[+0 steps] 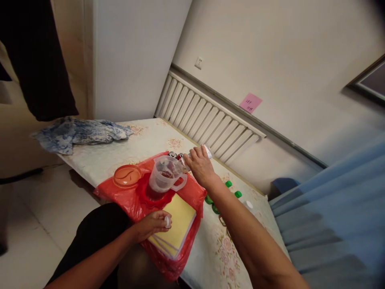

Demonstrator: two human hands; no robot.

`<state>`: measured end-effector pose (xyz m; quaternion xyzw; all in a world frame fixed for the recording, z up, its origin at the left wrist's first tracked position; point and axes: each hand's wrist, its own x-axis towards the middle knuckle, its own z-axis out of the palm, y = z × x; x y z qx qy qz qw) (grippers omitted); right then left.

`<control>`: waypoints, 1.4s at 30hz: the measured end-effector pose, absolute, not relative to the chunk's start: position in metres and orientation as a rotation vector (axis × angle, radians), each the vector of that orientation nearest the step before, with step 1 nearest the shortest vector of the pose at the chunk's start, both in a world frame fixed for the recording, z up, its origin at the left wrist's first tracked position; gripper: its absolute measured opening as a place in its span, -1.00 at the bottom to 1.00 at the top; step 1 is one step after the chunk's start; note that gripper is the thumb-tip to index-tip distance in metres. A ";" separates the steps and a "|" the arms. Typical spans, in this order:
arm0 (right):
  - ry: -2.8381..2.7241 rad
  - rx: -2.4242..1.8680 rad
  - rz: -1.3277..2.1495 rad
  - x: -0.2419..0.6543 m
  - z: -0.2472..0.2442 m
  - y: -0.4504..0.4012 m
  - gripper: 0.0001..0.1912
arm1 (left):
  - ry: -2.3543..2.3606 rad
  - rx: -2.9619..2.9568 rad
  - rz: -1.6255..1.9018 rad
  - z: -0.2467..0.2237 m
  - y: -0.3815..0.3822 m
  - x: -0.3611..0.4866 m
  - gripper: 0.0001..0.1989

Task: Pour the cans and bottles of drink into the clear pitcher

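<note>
My right hand is closed around a clear plastic bottle with a white label. The bottle is tilted, its mouth at the rim of a translucent plastic jug. Some dark reddish-brown liquid shows inside the jug, which stands on a red scalloped dish. Lower down, my left hand pinches a small white bottle cap above yellow-covered notebooks. An orange round lid lies left of the jug. Under these things a red plastic bag is spread out.
Two drink cans stand behind the jug. Several green-capped bottles are right of my forearm, partly hidden. A blue-white cloth lies on the flowered tablecloth. A radiator runs along the wall; a blue curtain hangs at right.
</note>
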<state>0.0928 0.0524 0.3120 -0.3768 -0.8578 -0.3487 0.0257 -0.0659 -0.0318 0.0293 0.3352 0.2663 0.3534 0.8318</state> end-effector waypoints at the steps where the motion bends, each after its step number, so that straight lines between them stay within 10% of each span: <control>1: -2.644 -1.180 -1.060 0.093 0.311 0.052 -0.70 | 0.575 0.721 0.753 0.032 -0.032 -0.065 -0.49; 20: -1.956 -1.468 0.267 0.179 0.204 -0.019 -0.56 | 0.810 1.270 1.091 0.131 -0.029 -0.057 -0.49; 42: -1.785 -1.510 0.353 0.188 0.135 -0.087 -0.28 | 0.779 2.193 1.059 0.168 -0.034 -0.029 -0.62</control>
